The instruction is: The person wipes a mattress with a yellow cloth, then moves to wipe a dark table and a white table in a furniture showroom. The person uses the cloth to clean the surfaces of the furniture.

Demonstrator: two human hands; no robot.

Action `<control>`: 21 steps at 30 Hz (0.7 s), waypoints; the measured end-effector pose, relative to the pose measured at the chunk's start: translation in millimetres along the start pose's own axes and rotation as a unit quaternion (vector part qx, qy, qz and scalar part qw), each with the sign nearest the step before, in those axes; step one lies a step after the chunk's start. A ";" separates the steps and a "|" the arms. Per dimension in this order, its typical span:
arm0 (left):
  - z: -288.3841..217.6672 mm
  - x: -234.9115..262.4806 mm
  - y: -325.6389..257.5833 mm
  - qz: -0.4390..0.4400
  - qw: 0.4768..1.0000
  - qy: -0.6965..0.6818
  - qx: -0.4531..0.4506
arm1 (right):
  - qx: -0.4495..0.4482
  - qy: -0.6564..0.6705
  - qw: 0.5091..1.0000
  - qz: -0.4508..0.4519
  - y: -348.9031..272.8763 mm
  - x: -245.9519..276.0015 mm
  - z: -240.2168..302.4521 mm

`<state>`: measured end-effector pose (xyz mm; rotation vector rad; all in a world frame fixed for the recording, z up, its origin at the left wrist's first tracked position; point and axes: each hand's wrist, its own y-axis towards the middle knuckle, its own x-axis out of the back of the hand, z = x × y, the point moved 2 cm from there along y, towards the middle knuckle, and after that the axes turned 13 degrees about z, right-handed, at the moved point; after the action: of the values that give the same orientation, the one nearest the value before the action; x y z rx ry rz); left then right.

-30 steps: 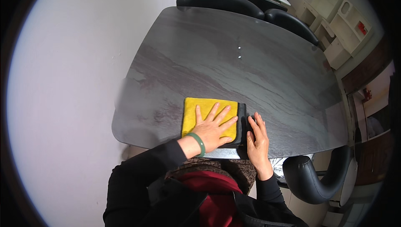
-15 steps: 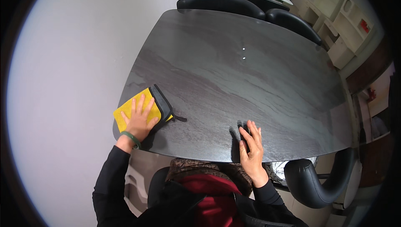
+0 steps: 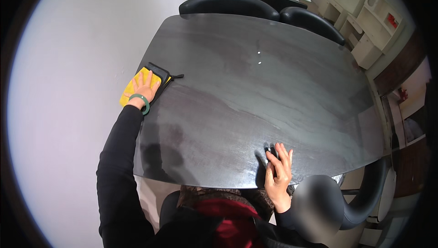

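A folded yellow and grey cloth with black edging [image 3: 159,71] lies at the left edge of the dark marbled table [image 3: 214,124]. Spread flat on its yellow side is my left hand [image 3: 144,89], open, with a green bangle at the wrist. The cloth sticks out a little past the table's edge, and its small black loop points right. Over the near edge, right of the middle, is my right hand [image 3: 279,170]. Its fingers are lightly bent and apart, with nothing seen in them. Dark reflections show on the tabletop beside it.
A pale wall [image 3: 77,88] runs close along the table's left side. Black padded chairs [image 3: 228,4] stand at the far edge, and another black chair [image 3: 376,188] is at the near right. White shelving [image 3: 372,24] stands at the far right.
My left hand and the cloth have slid away from me along the left edge. My right hand stays near the front edge. The view has shifted slightly.
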<state>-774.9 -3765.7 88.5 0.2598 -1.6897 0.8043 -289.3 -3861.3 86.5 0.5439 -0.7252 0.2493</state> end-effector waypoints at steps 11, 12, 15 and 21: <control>-118.9 26.1 82.7 0.007 0.999 0.013 -0.030 | -0.026 -0.019 0.999 0.016 1.8 0.2 6.1; -131.7 26.9 87.8 0.009 0.999 0.012 -0.041 | -0.027 -0.019 0.999 0.016 3.2 0.6 7.5; -173.6 29.7 93.4 -0.005 0.997 0.007 -0.078 | -0.034 -0.023 0.999 0.022 2.0 0.6 7.3; -273.9 24.6 93.6 0.002 0.985 0.010 -0.172 | -0.052 -0.026 0.998 0.023 1.1 0.6 5.7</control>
<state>-623.4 -3518.0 97.3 0.0097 -1.7769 0.5027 -292.5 -3863.5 90.9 0.4363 -0.7965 0.2401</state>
